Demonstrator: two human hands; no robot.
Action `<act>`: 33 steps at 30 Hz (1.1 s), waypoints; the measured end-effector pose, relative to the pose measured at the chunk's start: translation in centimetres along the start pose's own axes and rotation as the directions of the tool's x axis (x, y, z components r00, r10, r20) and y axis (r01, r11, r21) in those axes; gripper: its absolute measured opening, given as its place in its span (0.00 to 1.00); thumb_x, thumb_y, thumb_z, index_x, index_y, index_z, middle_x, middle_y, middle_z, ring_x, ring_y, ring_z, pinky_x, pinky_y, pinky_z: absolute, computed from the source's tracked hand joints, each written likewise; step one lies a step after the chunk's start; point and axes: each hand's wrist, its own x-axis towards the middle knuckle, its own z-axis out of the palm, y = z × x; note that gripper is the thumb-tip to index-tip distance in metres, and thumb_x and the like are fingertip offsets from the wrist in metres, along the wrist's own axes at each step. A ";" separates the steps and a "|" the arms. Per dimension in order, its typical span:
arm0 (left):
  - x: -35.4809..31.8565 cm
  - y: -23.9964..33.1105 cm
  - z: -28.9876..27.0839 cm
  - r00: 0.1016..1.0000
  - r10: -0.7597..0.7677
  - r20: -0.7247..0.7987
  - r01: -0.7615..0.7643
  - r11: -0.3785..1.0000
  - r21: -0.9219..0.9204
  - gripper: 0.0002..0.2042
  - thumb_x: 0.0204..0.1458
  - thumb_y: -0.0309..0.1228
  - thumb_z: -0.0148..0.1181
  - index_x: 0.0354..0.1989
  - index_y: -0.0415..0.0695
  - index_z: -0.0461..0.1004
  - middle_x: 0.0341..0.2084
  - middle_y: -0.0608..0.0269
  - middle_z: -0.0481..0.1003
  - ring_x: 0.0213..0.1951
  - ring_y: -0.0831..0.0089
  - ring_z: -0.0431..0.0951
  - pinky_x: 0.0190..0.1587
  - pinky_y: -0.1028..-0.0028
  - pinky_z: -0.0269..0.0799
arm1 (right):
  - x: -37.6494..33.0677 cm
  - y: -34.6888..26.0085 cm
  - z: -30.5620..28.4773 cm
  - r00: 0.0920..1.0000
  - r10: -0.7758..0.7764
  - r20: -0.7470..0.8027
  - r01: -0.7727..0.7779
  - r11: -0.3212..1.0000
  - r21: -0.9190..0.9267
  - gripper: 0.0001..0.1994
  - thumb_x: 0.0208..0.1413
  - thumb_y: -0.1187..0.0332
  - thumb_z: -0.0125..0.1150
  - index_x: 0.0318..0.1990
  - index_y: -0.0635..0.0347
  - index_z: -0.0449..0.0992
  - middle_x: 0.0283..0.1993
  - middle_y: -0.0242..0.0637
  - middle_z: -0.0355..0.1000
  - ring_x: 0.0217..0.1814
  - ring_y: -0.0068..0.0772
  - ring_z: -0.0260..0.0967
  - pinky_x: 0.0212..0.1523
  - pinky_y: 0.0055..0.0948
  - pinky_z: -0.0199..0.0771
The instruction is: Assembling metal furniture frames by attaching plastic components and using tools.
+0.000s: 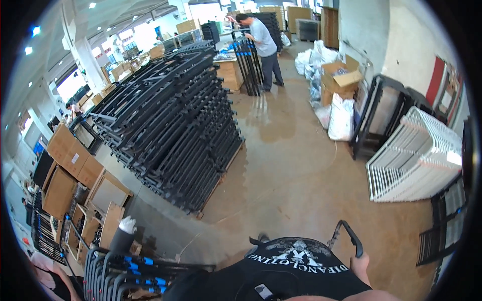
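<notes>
My right hand [359, 265] is at the lower right, beside my black shirt, with its fingers closed around the end of a black bent tube [350, 234]. The tube arches up from the hand and bends back down toward the shirt, where its far part is hidden. My left hand does not show. Several black bent tubes with blue wrappings [143, 271] lie bundled at the lower left, close to my shirt. A dark cylinder [122, 241] with white material at its top stands just behind them.
A tall stack of black metal frames [170, 120] rises on a pallet ahead left. White racks [414, 155] and dark frames [379, 113] lean at the right. Cartons [75, 155] stand left. A co-worker [263, 45] handles black tubes ahead; another person [50, 276] is at the lower left.
</notes>
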 end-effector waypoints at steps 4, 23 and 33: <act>6.3 -4.7 -8.5 0.994 0.104 -0.023 -0.106 0.968 -0.229 0.18 0.61 0.42 0.60 0.19 0.48 0.78 0.18 0.62 0.75 0.25 0.62 0.77 0.31 0.60 0.71 | 8.2 -7.7 -0.6 0.996 0.055 -0.073 -0.053 0.998 0.042 0.05 0.44 0.78 0.59 0.28 0.64 0.68 0.23 0.36 0.68 0.25 0.28 0.67 0.26 0.38 0.71; 53.2 -3.7 -38.8 0.825 -0.555 -0.104 0.553 0.831 -0.049 0.31 0.63 0.58 0.52 0.65 0.47 0.73 0.62 0.50 0.74 0.63 0.54 0.73 0.64 0.64 0.68 | 51.6 -54.2 14.0 0.908 -0.401 -0.119 0.395 0.728 0.561 0.09 0.43 0.80 0.59 0.35 0.63 0.73 0.28 0.23 0.61 0.30 0.16 0.57 0.29 0.22 0.59; 58.3 -9.1 -57.8 0.913 -0.408 -0.024 0.396 0.897 -0.198 0.25 0.57 0.54 0.59 0.50 0.45 0.80 0.46 0.53 0.79 0.48 0.58 0.78 0.51 0.62 0.72 | 74.3 -70.1 31.3 0.871 -0.480 -0.102 0.451 0.699 0.555 0.11 0.43 0.82 0.58 0.37 0.61 0.71 0.29 0.20 0.59 0.30 0.15 0.56 0.29 0.20 0.57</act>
